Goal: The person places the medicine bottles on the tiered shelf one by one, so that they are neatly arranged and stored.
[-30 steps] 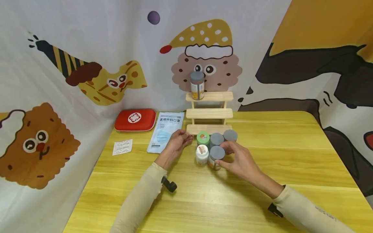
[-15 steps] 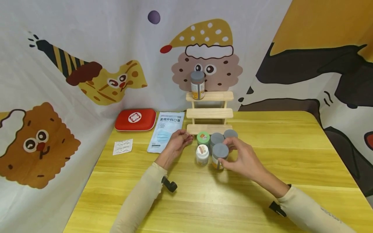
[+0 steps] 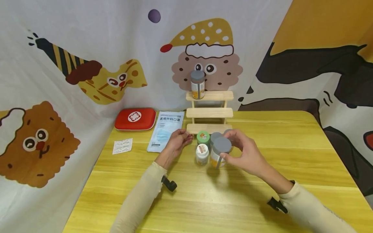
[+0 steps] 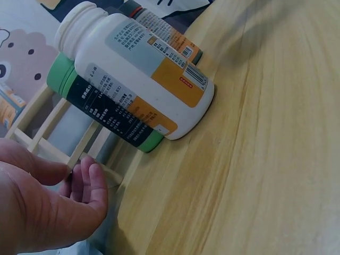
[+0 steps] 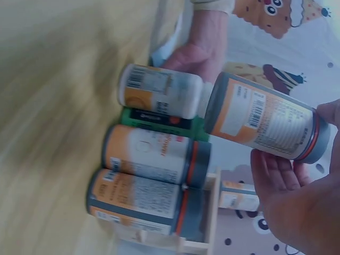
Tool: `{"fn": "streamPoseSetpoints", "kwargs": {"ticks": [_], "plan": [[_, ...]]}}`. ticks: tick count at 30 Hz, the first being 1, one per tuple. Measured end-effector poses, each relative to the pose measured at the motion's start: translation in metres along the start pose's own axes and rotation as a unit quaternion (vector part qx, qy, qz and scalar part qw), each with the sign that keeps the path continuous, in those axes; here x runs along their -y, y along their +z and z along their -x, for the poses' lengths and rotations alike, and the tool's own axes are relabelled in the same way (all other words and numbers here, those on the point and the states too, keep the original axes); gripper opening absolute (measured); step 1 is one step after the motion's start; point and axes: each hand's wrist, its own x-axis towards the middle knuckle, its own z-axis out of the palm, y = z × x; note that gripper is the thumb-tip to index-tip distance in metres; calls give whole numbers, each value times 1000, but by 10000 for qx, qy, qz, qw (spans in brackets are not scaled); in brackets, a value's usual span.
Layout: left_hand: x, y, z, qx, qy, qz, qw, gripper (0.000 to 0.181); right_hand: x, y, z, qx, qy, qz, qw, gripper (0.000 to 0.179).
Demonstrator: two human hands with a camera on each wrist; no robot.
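My right hand (image 3: 247, 155) holds a grey-lidded supplement bottle (image 5: 265, 118) between thumb and fingers near its lid, lifted off the table in the right wrist view. My left hand (image 3: 176, 142) has its thumb and curled fingers at the left end of the bottom step of a small wooden three-step rack (image 3: 209, 113), pinching it. Standing in front of the rack are a green-lidded bottle (image 4: 106, 106), a white bottle (image 4: 149, 74) and two grey-lidded bottles, one of them (image 5: 154, 154) beside the green one. Another grey-lidded bottle (image 3: 198, 85) stands on the top step, at its left.
Left of the rack lie a blue mask packet (image 3: 166, 131), a red zip case (image 3: 135, 119) with a white emblem and a small white sachet (image 3: 122, 146). A cartoon-print curtain (image 3: 131, 32) hangs close behind the wooden table (image 3: 291, 145).
My right hand has raised the grey-lidded bottle from beside the white one, shifting it slightly right and up. The left hand has stayed at the rack.
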Motion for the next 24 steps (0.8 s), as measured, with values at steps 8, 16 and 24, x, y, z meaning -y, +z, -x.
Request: {"fn": "streamPoseSetpoints", "kwargs": {"ticks": [8,16,24], "plan": [[-1,-1,0,-32,-83,-68,9999,6,12,-7,-16,-109,-367,-454,9982,55],[-1,0,0,-33,-41,-63,10000,6,15,-13,-33,-423,-561,-1149,9909,55],[0,0,-1,-57,-11,-74,10000,6,7,-16,-51,-862,-513,-1080,9891,52]]}}
